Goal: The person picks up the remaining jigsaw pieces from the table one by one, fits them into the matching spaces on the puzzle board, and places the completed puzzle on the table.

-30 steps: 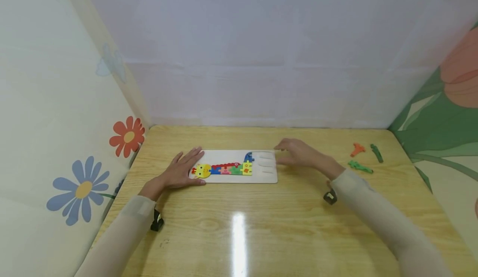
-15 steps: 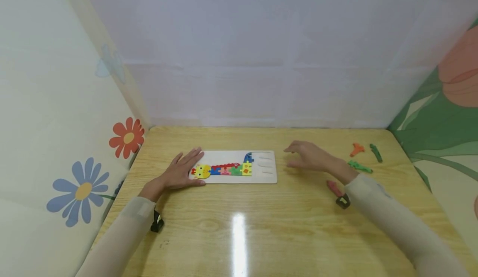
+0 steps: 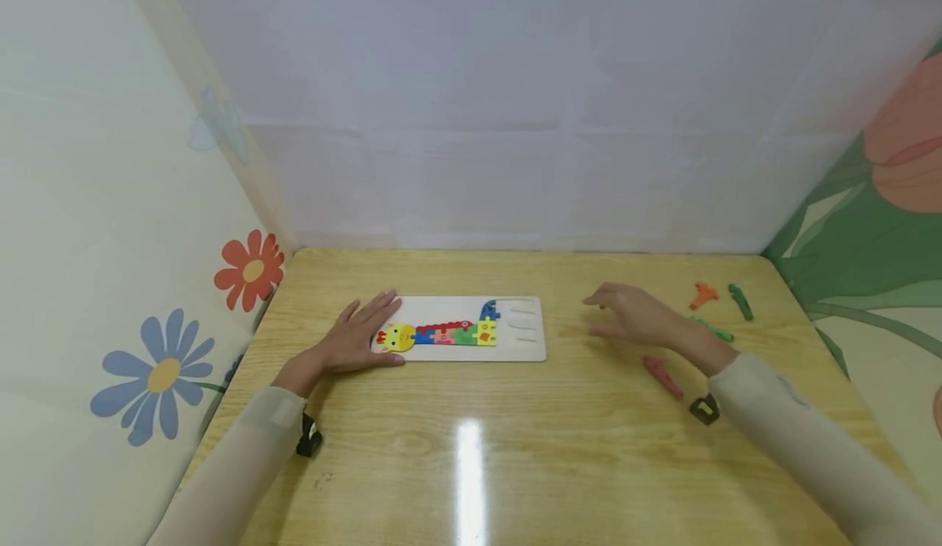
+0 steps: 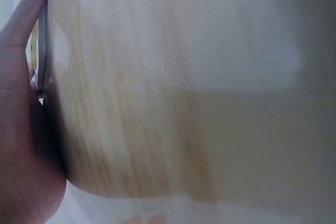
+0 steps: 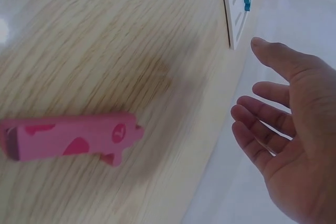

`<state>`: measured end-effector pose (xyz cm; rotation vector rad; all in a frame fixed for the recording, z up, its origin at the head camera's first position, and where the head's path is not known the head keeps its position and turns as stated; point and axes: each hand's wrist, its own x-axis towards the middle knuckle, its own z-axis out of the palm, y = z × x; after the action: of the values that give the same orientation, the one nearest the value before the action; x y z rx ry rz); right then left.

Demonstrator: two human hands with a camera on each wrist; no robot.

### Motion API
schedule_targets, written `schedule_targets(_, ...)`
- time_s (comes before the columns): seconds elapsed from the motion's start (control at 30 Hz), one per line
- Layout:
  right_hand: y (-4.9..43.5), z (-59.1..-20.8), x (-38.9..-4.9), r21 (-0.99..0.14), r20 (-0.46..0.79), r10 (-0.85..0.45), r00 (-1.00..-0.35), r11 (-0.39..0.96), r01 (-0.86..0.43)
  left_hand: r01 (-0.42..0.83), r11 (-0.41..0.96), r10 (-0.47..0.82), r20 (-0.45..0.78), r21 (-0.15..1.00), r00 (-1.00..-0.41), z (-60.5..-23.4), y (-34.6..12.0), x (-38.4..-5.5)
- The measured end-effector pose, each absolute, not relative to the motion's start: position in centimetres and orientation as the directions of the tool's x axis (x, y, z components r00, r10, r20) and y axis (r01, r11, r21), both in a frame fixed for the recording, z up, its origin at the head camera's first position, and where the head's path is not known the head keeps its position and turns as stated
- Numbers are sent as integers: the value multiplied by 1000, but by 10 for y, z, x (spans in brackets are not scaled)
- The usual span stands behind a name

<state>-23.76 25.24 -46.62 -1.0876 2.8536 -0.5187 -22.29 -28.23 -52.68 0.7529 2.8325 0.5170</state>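
1. A pale, creased backdrop [image 3: 471, 121] rises behind the scene, with a flowered panel [image 3: 59, 203] along the left side.
2. The wood-grained table [image 3: 559, 472] stretches below, a bright streak of reflected light on its near part.
3. Two pale sleeves [image 3: 809, 448] reach in from the near side.
4. The white board [image 3: 434, 309] lies flat on the far half of the table, its long sides running left to right, thin lines marking its right end.
5. The left hand [image 3: 353, 339] rests at the board's left end, thumb spread wide from the fingers, the yellow giraffe head between them.
6. The right hand [image 3: 629, 315] hovers right of the board, well apart from it, thumb and fingers parted and gently bent.
7. The giraffe [image 3: 445, 336], in coloured pieces, lies along the board, a blue piece [image 3: 489, 311] at its right end.
8. A pink piece [image 3: 664, 378] marked "7" lies on the table, nearer the camera than the right hand.
9. A dark green piece [image 3: 741, 302], a light green piece [image 3: 723, 333] partly behind the right forearm, and an orange piece [image 3: 703, 295] sit near one another at far right.
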Motion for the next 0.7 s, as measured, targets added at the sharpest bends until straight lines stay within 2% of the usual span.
schedule_targets(0.7, 295, -462, -205, -356, 89, -647, -758, 690, -630, 450, 814, 509, -77, 369, -858, -525, -282, -222)
